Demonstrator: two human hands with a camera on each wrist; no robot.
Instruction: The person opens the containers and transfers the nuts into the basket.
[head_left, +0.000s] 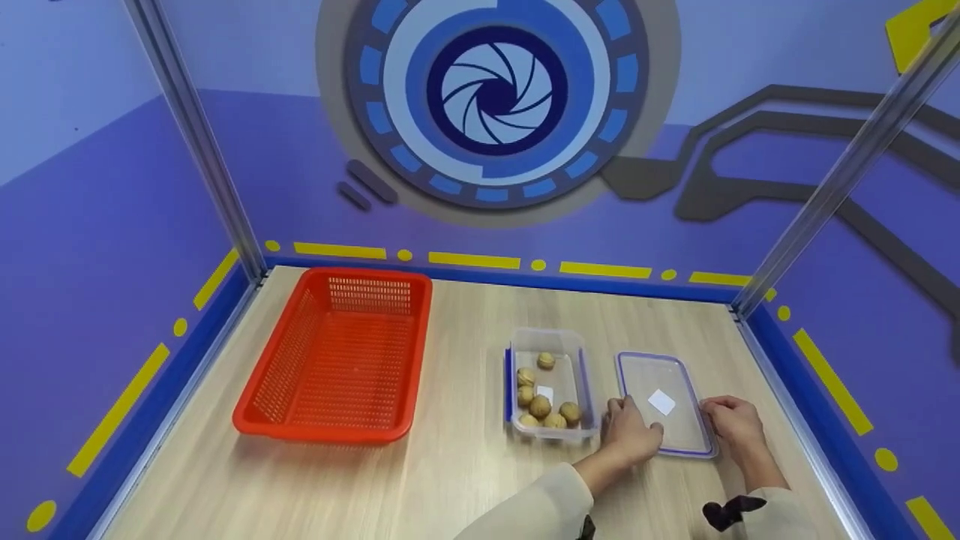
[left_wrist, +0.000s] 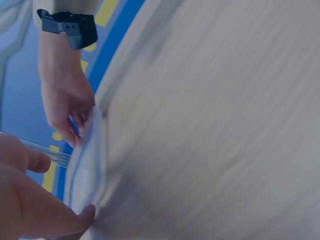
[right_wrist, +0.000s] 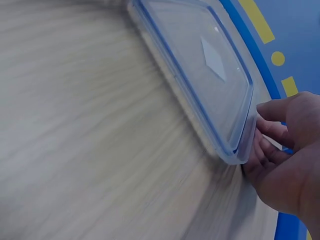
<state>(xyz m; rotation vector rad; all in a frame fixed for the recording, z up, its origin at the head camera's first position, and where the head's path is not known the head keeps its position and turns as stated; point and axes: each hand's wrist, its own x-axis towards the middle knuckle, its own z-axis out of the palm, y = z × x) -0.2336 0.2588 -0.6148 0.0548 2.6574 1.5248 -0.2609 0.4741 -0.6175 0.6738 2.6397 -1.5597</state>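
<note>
A clear lid [head_left: 684,427] with a blue seal and a white square label is between both hands at the right of the table, beside the container. My left hand [head_left: 631,433] holds its left edge, with the thumb over the near corner. On the opposite edge, the thumb and fingers of my right hand [head_left: 737,421] pinch the rim; the right wrist view shows this grip on the lid [right_wrist: 212,107]. Left of the lid stands a clear plastic container [head_left: 551,340], uncovered, with several walnuts [head_left: 540,406] inside. Whether the lid touches the table cannot be told.
A red perforated basket [head_left: 356,360] stands on the left of the wooden table [head_left: 465,472]. Printed blue-purple walls enclose the back and sides, with metal posts [head_left: 847,142] at the rear corners.
</note>
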